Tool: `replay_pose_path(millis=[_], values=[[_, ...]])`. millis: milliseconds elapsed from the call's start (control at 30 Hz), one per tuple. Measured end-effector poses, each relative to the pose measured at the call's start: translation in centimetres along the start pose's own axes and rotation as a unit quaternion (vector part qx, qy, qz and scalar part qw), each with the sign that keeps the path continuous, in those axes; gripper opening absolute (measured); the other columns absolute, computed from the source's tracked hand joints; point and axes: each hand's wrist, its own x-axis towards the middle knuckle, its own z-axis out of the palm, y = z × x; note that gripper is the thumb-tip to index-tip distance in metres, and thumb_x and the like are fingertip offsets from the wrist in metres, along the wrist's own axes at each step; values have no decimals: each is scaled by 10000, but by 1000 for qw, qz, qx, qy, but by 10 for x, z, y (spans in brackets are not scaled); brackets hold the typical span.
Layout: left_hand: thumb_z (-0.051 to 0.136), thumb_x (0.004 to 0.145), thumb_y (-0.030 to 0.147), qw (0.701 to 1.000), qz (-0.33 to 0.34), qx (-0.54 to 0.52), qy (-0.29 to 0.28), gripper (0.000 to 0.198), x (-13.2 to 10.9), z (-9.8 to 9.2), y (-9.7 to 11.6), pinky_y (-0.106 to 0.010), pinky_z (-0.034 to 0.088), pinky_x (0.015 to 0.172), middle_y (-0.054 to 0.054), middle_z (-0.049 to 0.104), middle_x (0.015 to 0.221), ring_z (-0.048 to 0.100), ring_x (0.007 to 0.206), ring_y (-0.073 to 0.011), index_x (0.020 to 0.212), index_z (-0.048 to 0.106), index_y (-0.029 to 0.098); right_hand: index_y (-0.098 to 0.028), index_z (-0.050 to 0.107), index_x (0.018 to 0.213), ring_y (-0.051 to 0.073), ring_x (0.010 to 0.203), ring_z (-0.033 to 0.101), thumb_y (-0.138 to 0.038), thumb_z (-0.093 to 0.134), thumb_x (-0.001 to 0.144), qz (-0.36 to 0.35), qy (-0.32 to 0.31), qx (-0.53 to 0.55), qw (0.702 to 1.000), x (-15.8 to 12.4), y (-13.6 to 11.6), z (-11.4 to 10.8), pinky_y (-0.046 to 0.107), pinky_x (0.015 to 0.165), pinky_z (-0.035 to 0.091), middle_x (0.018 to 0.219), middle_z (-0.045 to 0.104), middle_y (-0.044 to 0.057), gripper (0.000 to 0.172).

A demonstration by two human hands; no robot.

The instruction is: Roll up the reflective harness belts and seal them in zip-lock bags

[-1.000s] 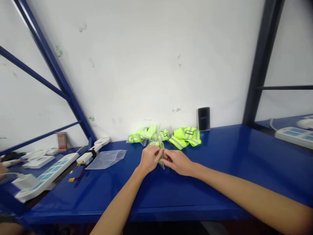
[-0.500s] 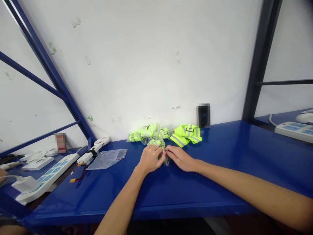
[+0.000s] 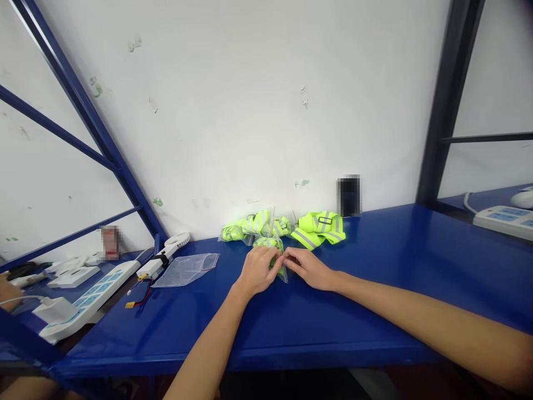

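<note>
My left hand [image 3: 258, 269] and my right hand [image 3: 307, 269] meet at a clear zip bag [image 3: 284, 273] over the blue table. Fingers of both hands are pinched on its edge. Yellow-green reflective material shows inside this bag, partly hidden behind my left hand. Behind it lie more bagged reflective bundles [image 3: 254, 223]. A loose yellow-green reflective strap [image 3: 322, 225] with a dark buckle lies just beyond my right hand. Left of my hands, an empty clear bag [image 3: 186, 270] rests flat.
A white fan [image 3: 177, 241] and a battery with wires [image 3: 150, 268] lie at the left, beside a long power strip [image 3: 94, 300]. A dark blurred box [image 3: 348, 196] stands against the wall. Another person's hand [image 3: 9, 291] shows at the far left.
The fingertips of my right hand have moved slightly left, up against those of my left hand. The view has shifted a little, and the other person's hand shows more at the left edge.
</note>
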Motion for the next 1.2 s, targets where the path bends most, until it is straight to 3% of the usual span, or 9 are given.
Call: replay_pose_path(millis=[167, 367, 600, 767, 933, 1033, 1100, 1200], values=[[382, 970, 303, 1000, -7, -14, -10, 240, 1, 0, 2, -307, 383, 710, -36, 591, 767, 521, 711, -168, 857, 565, 195, -204, 503, 839, 163, 715, 512, -388, 365, 994, -8, 1, -1, 1000, 0, 1, -1, 304, 697, 431, 794, 543, 11, 278], [436, 930, 270, 1000, -28, -7, -11, 188, 3, 3, 0, -292, 368, 659, -18, 554, 703, 500, 661, -159, 793, 541, 195, -207, 570, 900, 206, 1092, 490, -371, 410, 977, -14, 25, 10, 1000, 0, 4, -4, 385, 979, 417, 1111, 461, 79, 242], [447, 927, 348, 999, -44, -18, -2, 222, 5, 3, 1, -291, 372, 643, -10, 541, 688, 500, 649, -161, 783, 527, 198, -218, 609, 950, 226, 1231, 436, -342, 408, 980, 11, 10, 36, 999, 0, 6, -5, 408, 1036, 392, 1244, 447, 92, 238], [470, 872, 227, 999, -45, -20, 6, 117, 4, 6, 0, -284, 370, 657, -4, 532, 680, 491, 648, -155, 773, 525, 194, -204, 605, 907, 229, 1190, 478, -303, 439, 960, 1, 28, 20, 999, 1, 6, -3, 416, 1001, 416, 1240, 467, 105, 200], [498, 809, 186, 996, -56, -71, 9, 83, 6, 8, 2, -271, 340, 640, 25, 486, 630, 452, 610, -133, 726, 494, 190, -178, 563, 747, 192, 943, 600, -227, 508, 878, 39, 38, 62, 997, 5, 3, -3, 362, 805, 505, 1199, 501, 109, 150], [483, 807, 184, 992, -65, -109, 19, 127, 8, 10, 5, -265, 323, 630, 43, 434, 588, 415, 578, -117, 681, 464, 186, -180, 499, 653, 210, 972, 597, -173, 526, 805, 53, 54, 77, 994, 9, 4, 0, 357, 785, 505, 1166, 535, 107, 155], [465, 818, 196, 985, -92, -146, 32, 159, 9, 10, 6, -256, 306, 597, 51, 389, 565, 383, 552, -107, 660, 443, 185, -194, 433, 623, 227, 1010, 588, -161, 517, 777, 72, 74, 110, 988, 10, 7, 0, 366, 791, 514, 1115, 569, 98, 179], [414, 861, 234, 960, -156, -224, 65, 199, 7, 7, 5, -238, 289, 542, 53, 361, 566, 344, 528, -97, 670, 437, 184, -224, 332, 649, 213, 895, 631, -205, 474, 811, 143, 105, 224, 958, 11, 12, -1, 369, 710, 556, 964, 602, 70, 216]])
